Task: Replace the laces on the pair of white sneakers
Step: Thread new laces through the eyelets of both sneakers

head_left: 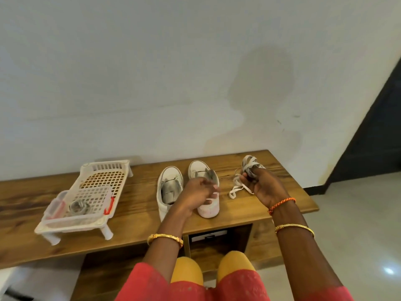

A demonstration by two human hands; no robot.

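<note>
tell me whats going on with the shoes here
A person stands at a wooden table with two white sneakers side by side, both unlaced. The right hand grips a bunch of white laces, with loose loops trailing onto the table. The left hand hovers over the nearer sneaker, fingers curled. A white plastic basket sits to the left.

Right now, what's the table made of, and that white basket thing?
The table looks like wood or a wood-look laminate: brown with streaky grain and a slight sheen. The white basket looks like moulded plastic: smooth, with a grid of square holes and stubby legs.
</note>
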